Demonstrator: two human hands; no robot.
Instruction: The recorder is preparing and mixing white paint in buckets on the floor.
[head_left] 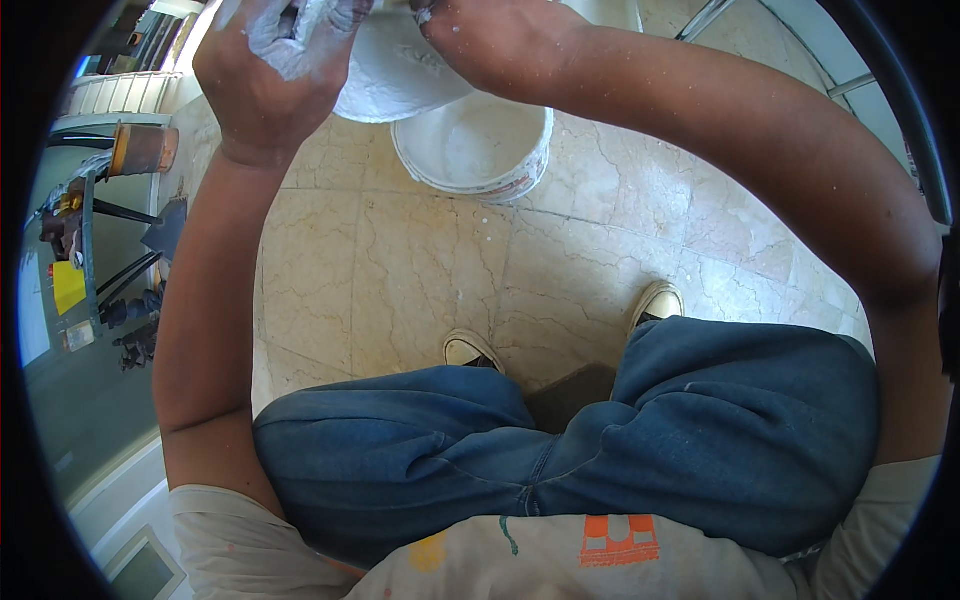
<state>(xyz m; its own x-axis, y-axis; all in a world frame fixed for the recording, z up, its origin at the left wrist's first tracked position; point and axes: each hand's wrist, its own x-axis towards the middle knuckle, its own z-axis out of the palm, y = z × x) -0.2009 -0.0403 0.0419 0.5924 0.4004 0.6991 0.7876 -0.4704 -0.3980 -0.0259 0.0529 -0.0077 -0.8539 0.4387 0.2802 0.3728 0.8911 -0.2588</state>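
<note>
My left hand [285, 75], coated in wet white paste over the fingers, is closed at the top edge. What it grips there I cannot make out. My right hand [490, 40], flecked with white, is also closed, its fingers turned inward and partly cut off by the frame. Between the two hands is a white rounded form [400, 75], its curved lower edge overlapping a bucket; whether either hand touches it is hidden. The white bucket [520, 175] stands on the floor just below, with whitish residue on its inside.
Under me is a beige tiled floor [400, 260], with my shoes [470, 350] below the bucket. A terracotta pot [145, 150] and a glass-topped table with small objects are at the left. Metal chair legs [705, 18] show at the upper right.
</note>
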